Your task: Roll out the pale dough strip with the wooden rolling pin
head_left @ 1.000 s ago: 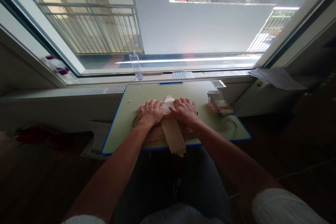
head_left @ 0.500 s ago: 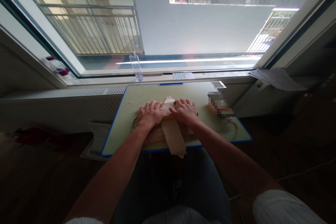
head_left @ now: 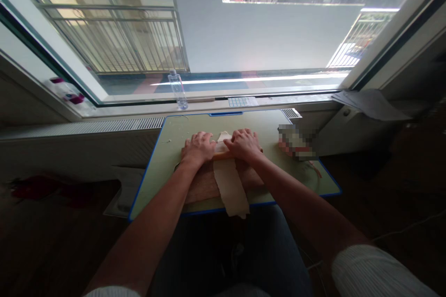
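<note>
A long strip of pale dough lies across a wooden board, and its near end hangs past the table's front edge. Across the strip runs a wooden rolling pin, visible only between my hands. My left hand rests over the pin's left part, fingers bent down over it. On the right part, my right hand grips in the same way, its thumb pointing inward. The strip's far end shows just beyond the pin. Both palms hide most of the pin.
The green, blue-edged table stands against the windowsill. A blurred-out item lies on its right side. On the sill are a clear plastic bottle and a gridded card. Small crumbs dot the table's left part.
Both hands remain on the rolling pin, their fingers more curled now. More of the board shows on the near side. The view has shifted slightly.
</note>
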Tool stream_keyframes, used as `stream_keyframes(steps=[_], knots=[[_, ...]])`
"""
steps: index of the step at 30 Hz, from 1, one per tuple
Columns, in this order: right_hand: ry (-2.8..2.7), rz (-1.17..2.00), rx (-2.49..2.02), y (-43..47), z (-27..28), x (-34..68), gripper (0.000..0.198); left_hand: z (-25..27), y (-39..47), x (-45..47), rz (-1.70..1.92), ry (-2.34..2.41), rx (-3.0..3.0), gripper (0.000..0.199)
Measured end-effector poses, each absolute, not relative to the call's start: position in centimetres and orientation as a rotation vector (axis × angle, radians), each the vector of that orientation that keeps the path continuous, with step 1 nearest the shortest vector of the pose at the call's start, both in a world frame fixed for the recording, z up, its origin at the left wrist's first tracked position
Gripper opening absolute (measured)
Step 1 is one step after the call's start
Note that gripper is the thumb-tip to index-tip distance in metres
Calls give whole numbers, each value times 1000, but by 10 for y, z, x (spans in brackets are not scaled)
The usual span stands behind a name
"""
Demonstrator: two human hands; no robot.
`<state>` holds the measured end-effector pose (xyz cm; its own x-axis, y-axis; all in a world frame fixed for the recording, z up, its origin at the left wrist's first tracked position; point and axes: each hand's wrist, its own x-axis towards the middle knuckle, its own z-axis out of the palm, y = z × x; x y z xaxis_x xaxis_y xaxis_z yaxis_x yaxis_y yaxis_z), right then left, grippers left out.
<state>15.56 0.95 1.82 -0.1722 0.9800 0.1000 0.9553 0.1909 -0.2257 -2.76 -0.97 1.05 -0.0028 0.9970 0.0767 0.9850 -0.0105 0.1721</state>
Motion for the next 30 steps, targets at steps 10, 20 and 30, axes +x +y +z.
stream_keyframes(steps=[10,20,30], knots=[[-2267,202,-1899,28,22,152,52,9,10,-31,241,2172,2185,46],[-2187,211,-1915,15,13,154,55,8,-6,-28,293,2162,2256,42],[-2166,8,-1883,-24,7,159,48,9,-44,-16,407,2214,2270,40]])
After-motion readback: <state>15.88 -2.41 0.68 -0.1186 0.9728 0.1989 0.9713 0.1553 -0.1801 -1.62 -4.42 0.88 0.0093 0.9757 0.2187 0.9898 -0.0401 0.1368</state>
